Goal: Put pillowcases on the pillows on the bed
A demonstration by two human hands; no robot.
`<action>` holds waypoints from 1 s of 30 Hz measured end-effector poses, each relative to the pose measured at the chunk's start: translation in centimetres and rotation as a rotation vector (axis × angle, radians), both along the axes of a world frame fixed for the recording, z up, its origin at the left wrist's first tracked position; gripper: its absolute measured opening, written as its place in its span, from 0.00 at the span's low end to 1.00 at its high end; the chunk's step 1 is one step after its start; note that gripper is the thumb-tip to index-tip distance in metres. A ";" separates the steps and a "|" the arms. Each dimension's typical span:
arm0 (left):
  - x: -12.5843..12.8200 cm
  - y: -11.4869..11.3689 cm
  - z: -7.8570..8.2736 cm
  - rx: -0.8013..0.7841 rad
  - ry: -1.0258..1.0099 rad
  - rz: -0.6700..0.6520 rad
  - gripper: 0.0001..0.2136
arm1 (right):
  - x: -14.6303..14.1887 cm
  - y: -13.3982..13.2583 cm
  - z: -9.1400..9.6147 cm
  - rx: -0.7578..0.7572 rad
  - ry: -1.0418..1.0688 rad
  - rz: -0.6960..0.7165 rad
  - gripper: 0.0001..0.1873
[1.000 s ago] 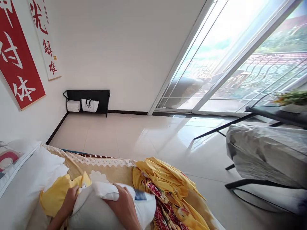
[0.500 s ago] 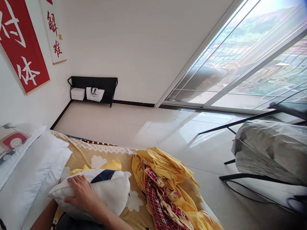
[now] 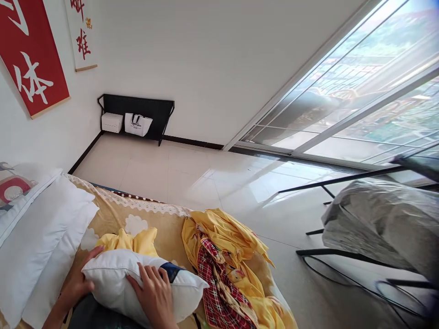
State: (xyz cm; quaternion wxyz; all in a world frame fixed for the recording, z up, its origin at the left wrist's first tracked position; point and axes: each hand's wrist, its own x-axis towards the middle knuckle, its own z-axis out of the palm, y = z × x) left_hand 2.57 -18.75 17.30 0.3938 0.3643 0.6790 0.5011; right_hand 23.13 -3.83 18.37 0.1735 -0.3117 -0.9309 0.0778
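Note:
A small white pillow (image 3: 113,274) with a dark blue patch (image 3: 173,271) lies across my lap at the bed's near side. My left hand (image 3: 79,276) holds its left end, thumb on the near face and fingers round the far edge. My right hand (image 3: 155,288) grips the middle of the pillow from above, fingers bent over its upper side close to the blue patch. Just beyond the pillow is a bunched yellow cloth (image 3: 132,241). To the right lie a crumpled yellow cover (image 3: 219,224) and a red plaid cloth (image 3: 219,292).
Large white pillows (image 3: 44,233) are stacked on the left of the patterned bed sheet (image 3: 120,208). A black rack (image 3: 154,114) by the wall holds a white box (image 3: 112,123) and a white bag (image 3: 137,125). At right stands a plastic-covered chair (image 3: 380,224) near sliding glass doors (image 3: 325,119).
My right hand has moved right along the pillow. My left hand has come into view at its left end. The pillow has shifted right and turned, and the view has tilted downward.

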 end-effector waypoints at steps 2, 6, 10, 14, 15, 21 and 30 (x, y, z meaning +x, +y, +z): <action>1.0 0.0 0.3 -0.046 0.089 0.069 0.41 | -0.2 -0.4 0.3 -0.040 -0.008 0.035 0.17; 2.1 0.6 1.0 -0.197 0.199 0.108 0.17 | 5.2 1.9 1.2 -0.113 0.157 0.073 0.22; 1.8 0.7 2.1 -0.211 0.171 -0.003 0.21 | 13.7 6.0 -0.1 -0.317 0.340 -0.419 0.45; 2.2 2.9 3.7 -0.276 0.299 -0.204 0.25 | 12.9 7.3 -1.6 -0.940 0.440 -0.226 0.56; 2.4 3.7 4.2 -0.274 0.361 -0.266 0.23 | 11.3 7.2 -1.5 -1.000 0.430 -0.149 0.56; 3.3 6.1 5.4 -0.101 0.387 -0.561 0.17 | 3.1 4.7 1.1 -0.771 0.221 0.144 0.26; 5.6 7.1 -1.0 -0.604 0.449 -0.271 0.08 | 0.5 -0.6 -3.3 -0.351 0.007 -0.191 0.10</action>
